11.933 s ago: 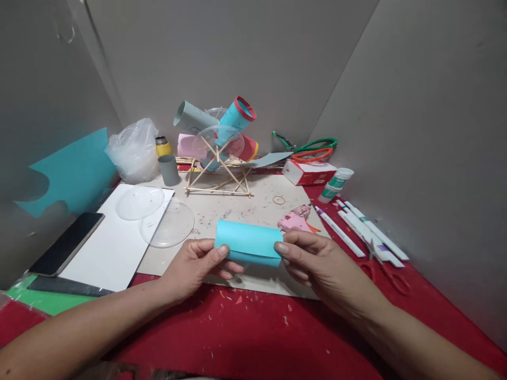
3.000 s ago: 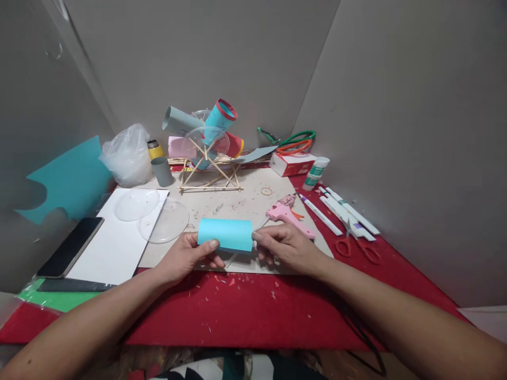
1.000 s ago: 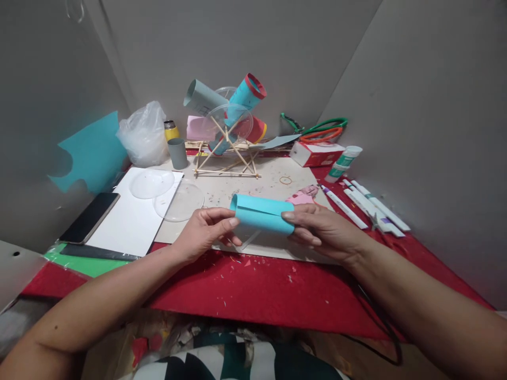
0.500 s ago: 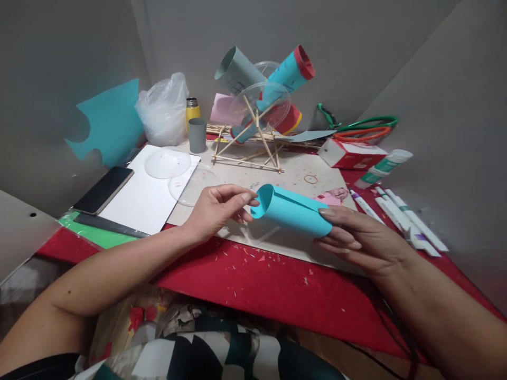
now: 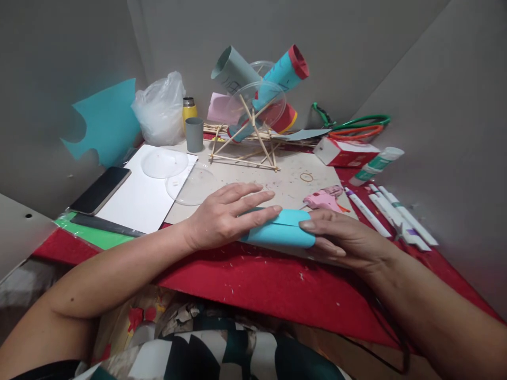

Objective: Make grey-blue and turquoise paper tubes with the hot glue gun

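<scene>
- Grey walls point(image 5: 336, 31) stand behind and on both sides of the red table point(image 5: 257, 290), whose front edge runs just before the person's lap.
- The blue paper tube point(image 5: 283, 233) sits at the near edge of the pale board point(image 5: 285, 190), partly under the left hand point(image 5: 229, 216) and reaching into the right hand point(image 5: 352, 243); whether it touches the board, I cannot tell.
- Between tube and front table edge lies a red strip dotted with small scraps; a pink glue gun point(image 5: 322, 200) lies just beyond the tube's right end, limiting room there.
- Left grip: open, fingers loosely spread, palm down over the tube's left end.
- Right grip: closed on the tube's right end, thumb on top by the seam, fingers beneath.
- Counts: one stick frame point(image 5: 243, 163) bearing five coloured paper pieces and two clear discs; two clear lids point(image 5: 164, 162) at left; one phone point(image 5: 101, 190), one grey cup point(image 5: 194, 135), one yellow bottle point(image 5: 189, 112), one bag point(image 5: 160, 116), one red-and-white box point(image 5: 346, 153). The markers point(image 5: 367, 212) at right partly overlap, their number uncertain.
</scene>
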`<state>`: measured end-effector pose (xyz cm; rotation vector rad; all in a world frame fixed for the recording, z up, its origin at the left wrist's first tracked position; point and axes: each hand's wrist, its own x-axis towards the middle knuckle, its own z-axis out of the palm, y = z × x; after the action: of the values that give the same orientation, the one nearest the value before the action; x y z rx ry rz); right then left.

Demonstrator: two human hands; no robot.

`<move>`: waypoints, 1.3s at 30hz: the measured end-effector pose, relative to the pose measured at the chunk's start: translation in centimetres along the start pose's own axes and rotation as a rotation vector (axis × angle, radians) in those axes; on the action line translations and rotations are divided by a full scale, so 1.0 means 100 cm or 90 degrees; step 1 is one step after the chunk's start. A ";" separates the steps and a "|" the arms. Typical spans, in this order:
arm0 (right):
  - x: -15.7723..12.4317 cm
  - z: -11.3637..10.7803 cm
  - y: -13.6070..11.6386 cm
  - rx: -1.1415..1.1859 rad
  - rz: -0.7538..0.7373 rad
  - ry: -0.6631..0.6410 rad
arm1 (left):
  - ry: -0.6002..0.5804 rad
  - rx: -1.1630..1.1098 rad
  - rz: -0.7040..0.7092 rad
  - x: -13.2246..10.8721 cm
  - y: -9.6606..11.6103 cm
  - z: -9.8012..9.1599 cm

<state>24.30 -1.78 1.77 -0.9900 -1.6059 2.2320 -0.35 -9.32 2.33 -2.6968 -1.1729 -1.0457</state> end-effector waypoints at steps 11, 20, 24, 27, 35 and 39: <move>0.000 0.001 0.001 0.004 -0.027 -0.055 | -0.098 -0.113 -0.026 -0.004 0.004 -0.001; -0.003 -0.006 -0.002 -0.289 -0.373 0.330 | 0.076 -0.093 -0.096 -0.007 -0.001 0.007; -0.003 0.003 -0.002 -0.455 -0.527 0.298 | 0.055 -0.159 -0.126 -0.007 0.002 0.007; -0.001 0.005 0.001 -0.501 -0.554 0.230 | 0.028 -0.236 -0.184 -0.006 0.005 0.010; 0.002 0.001 0.007 -0.454 -0.494 0.110 | -0.055 -0.498 -0.398 0.003 0.017 0.015; 0.003 0.000 0.004 -0.437 -0.449 0.107 | -0.071 -0.618 -0.506 0.003 0.015 0.020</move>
<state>24.18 -1.81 1.28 -0.5559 -2.2300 1.1294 1.99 -9.66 1.32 -2.9084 -2.3706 -2.0059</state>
